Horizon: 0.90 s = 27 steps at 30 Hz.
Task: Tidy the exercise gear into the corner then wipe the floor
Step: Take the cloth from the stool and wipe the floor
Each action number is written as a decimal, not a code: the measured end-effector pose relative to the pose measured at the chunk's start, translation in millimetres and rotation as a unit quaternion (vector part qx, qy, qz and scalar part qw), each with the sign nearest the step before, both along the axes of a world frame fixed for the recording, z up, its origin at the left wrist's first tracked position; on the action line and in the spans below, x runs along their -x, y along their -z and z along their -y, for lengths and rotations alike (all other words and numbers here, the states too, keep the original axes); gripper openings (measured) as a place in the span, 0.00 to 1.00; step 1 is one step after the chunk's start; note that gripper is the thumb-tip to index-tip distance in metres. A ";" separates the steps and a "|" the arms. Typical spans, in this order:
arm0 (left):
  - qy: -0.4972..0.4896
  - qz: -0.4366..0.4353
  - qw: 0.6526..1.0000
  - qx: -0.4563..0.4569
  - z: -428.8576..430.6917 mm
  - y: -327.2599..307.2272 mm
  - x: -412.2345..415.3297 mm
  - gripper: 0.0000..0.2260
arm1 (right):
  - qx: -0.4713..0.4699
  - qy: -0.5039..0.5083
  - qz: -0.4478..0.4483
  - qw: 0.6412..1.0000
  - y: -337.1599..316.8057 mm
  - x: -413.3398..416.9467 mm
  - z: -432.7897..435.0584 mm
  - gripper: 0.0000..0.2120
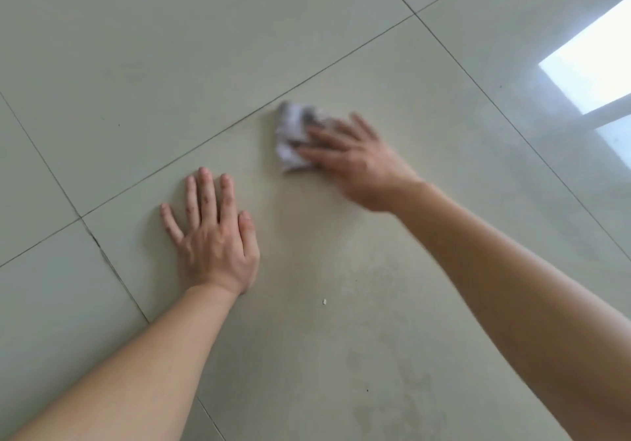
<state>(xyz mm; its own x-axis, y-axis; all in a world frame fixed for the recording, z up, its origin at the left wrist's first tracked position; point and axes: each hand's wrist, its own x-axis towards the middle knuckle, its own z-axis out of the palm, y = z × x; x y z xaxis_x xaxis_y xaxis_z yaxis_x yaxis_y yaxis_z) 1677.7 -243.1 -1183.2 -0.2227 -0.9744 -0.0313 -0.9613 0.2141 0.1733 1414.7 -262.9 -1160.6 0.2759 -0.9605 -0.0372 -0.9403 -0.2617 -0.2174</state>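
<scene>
View from a head-worn camera, looking down at a glossy, pale grey-green tiled floor (136, 64) crossed by thin dark grout lines (218, 133). Two bare forearms reach into the picture from the bottom edge.

The left hand (215, 239) sits at about 8 o'clock from the centre of the picture. It lies palm down and flat on a tile, with the fingers straight and slightly spread and the thumb alongside. It holds nothing.

The right hand (355, 163) is at about 1 o'clock from the left hand, well apart from it and near the middle of the picture. It is blurred. As far as the blur allows, its fingers are straight and spread, lying on top of a small crumpled white-and-grey cloth (293, 133) (it could be a rag or a wad of paper; the blur hides which). The cloth lies on the floor under the fingertips and sticks out from them toward 10 o'clock, just beside a grout line. The fingers rest on it rather than curl round it.

A tiny white speck (324, 301) lies on the tile between the two forearms, at about 6 o'clock from the cloth.

At 2 o'clock, by the right edge, the floor shows the bright white reflection of a window (594, 64), crossed by a dark bar.
</scene>
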 end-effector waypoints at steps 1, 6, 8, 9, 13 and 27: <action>0.001 0.000 1.000 0.001 0.2 0.0 0.2 0.28 | 0.026 0.091 -0.005 0.996 1.3 28.4 -2.0 0.24; -0.002 0.002 1.000 0.000 3.5 -0.2 -0.7 0.28 | -0.001 0.489 0.034 0.872 -2.0 68.2 -51.9 0.23; 0.001 0.003 1.000 -0.005 4.5 -0.2 -0.5 0.28 | 0.014 0.406 0.033 0.913 0.9 22.7 -87.2 0.25; 0.002 0.004 1.000 -0.008 3.9 0.2 -0.9 0.28 | 0.009 0.361 0.040 0.932 3.2 -4.0 -108.5 0.26; -0.004 0.010 1.000 -0.013 1.0 0.6 -5.6 0.27 | -0.030 0.128 0.068 0.989 -0.7 -105.2 -213.7 0.27; 0.015 0.122 0.992 -0.043 -4.8 -15.6 15.6 0.28 | -0.042 0.632 0.031 0.773 -6.4 67.2 -264.1 0.24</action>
<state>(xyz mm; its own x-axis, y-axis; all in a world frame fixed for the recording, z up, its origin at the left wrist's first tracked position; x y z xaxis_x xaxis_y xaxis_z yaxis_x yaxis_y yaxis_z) 1662.0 -238.3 -1167.6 -0.2280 -0.9586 -0.1705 -0.9701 0.2386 -0.0442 1347.4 1.2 -1154.2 -0.8777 -0.4588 -0.1382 -0.4200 0.8755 -0.2392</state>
